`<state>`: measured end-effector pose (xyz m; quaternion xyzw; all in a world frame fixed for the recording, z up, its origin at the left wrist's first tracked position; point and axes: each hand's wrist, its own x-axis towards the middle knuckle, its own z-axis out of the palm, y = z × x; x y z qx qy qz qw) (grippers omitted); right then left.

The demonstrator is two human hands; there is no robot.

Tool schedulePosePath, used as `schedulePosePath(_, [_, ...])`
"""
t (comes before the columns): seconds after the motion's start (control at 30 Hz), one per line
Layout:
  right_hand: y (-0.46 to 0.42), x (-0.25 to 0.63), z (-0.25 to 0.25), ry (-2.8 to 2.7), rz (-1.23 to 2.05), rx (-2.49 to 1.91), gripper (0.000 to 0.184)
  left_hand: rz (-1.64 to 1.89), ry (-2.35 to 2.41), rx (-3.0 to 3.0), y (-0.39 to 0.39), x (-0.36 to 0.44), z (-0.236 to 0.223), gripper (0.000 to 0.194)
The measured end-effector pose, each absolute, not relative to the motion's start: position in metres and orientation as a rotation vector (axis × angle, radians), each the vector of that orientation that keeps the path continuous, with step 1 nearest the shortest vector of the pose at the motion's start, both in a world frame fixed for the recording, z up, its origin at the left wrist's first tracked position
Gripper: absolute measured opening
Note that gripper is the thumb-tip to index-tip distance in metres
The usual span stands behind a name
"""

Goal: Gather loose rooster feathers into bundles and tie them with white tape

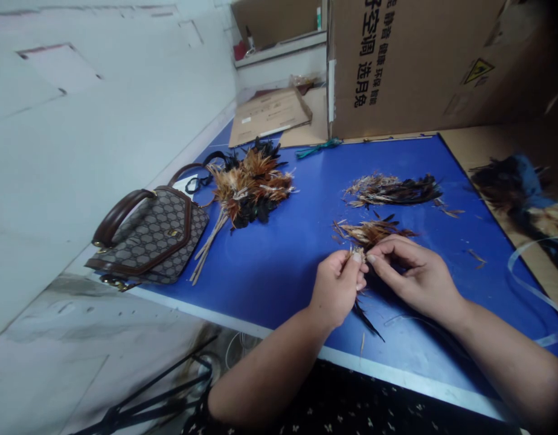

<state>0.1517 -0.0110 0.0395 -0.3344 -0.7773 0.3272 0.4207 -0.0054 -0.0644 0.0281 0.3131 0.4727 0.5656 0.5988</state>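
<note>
My left hand [340, 281] pinches a small tuft of feathers [358, 254] by its pale quill ends, thumb on top. Dark feather tips hang below that hand toward the table's front edge. Close on its right, my right hand [408, 272] has thumb and forefinger pressed together at the tuft; what lies between those fingertips is too small to make out. Just beyond both hands lies a loose pile of brown feathers [374, 231]. Farther back sits a second pile of dark and brown feathers [397, 190].
A patterned handbag [156, 235] stands at the left, beside feather bunches [254, 184] on sticks [209, 248]. Behind the blue table [270, 272] are a large cardboard box [424, 66] and flat cardboard [265, 115]. Green ties [317, 149] lie at the back; a clear strip [514, 266] curls at right.
</note>
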Motion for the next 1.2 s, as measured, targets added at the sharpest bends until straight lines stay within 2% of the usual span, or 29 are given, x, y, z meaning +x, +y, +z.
schedulePosePath(0.43, [-0.012,0.152,0.035,-1.864,0.852,-0.929,0.01,1.28,1.105,0.759,-0.065,-0.007,0.025,0.034])
schedulePosePath(0.6, [-0.012,0.155,0.029,-1.783,1.01,-0.978,0.022,1.39,1.085,0.638,-0.062,-0.006,0.024,0.031])
schedulePosePath(0.67, [-0.012,0.155,0.028,-1.785,1.033,-0.985,0.021,1.388,1.091,0.642,-0.062,-0.006,0.024,0.03])
schedulePosePath(0.9, [-0.009,0.152,0.035,-1.87,0.895,-0.864,0.008,1.275,1.151,0.794,-0.065,-0.009,0.026,0.029])
schedulePosePath(1.07, [-0.007,0.152,0.033,-1.882,0.845,-0.842,0.005,1.213,1.186,0.873,-0.066,-0.013,0.028,0.031])
schedulePosePath(1.2, [-0.007,0.153,0.031,-1.872,0.776,-0.862,0.016,1.182,1.201,0.92,-0.067,-0.015,0.03,0.031])
